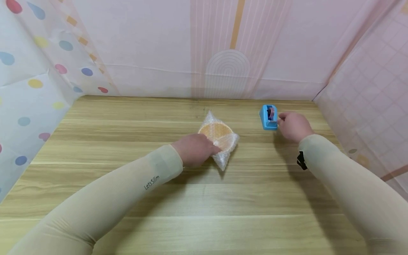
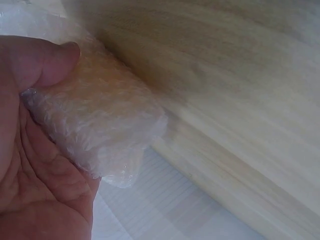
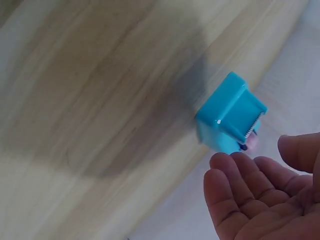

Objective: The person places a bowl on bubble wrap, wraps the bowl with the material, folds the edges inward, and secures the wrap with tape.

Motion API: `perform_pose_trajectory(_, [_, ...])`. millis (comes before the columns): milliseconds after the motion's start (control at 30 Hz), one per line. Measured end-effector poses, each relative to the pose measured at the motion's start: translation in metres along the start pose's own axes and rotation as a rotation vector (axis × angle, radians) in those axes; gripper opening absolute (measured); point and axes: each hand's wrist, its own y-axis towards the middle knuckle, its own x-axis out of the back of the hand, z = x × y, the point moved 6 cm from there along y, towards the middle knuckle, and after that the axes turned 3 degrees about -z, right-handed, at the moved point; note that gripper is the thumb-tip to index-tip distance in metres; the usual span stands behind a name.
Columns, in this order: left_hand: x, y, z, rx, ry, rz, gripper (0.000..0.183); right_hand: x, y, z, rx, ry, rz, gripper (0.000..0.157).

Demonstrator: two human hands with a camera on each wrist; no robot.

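Note:
A round, flat, orange-tan object wrapped in bubble wrap [image 1: 216, 131] lies near the middle of the table, its pointed wrap corners sticking out. My left hand [image 1: 195, 150] grips its near left side. In the left wrist view the thumb [image 2: 59, 65] presses on top of the bubble wrap [image 2: 107, 112], with the palm at its edge; the fingertips are hidden. To the right stands a blue tape dispenser [image 1: 265, 122] holding a small pinkish roll. Beside it is my right hand [image 1: 294, 126], holding nothing. In the right wrist view its loosely bent fingers [image 3: 245, 180] are near the dispenser's toothed cutter [image 3: 254, 126].
The wood-grain table [image 1: 134, 117] spreads under both arms. Patterned pinkish sheeting [image 1: 143, 46] rises behind its far edge, with dotted sheeting [image 1: 28, 99] on the left and gridded sheeting [image 1: 366, 88] on the right.

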Motion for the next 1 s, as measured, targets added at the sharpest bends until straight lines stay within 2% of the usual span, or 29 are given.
perform_pose_trajectory(200, [0.000,0.001,0.001,0.012,-0.004,0.018,0.035,-0.004,0.016,-0.004,-0.043,0.060,-0.018,0.051])
perform_pose_trajectory(367, [0.001,0.001,0.000,0.008,0.004,0.023,0.031,-0.005,0.022,-0.002,-0.073,0.081,-0.036,0.047])
perform_pose_trajectory(567, [0.003,0.001,-0.002,0.004,-0.003,0.024,0.031,-0.007,0.022,0.001,-0.081,0.028,-0.028,0.043])
perform_pose_trajectory(767, [0.003,0.002,-0.002,-0.002,0.002,0.023,0.027,-0.009,0.026,-0.001,-0.097,-0.019,0.011,0.048])
perform_pose_trajectory(1000, [0.004,0.002,-0.002,0.009,0.008,0.028,0.029,-0.010,0.028,0.000,-0.107,0.018,0.020,0.049])
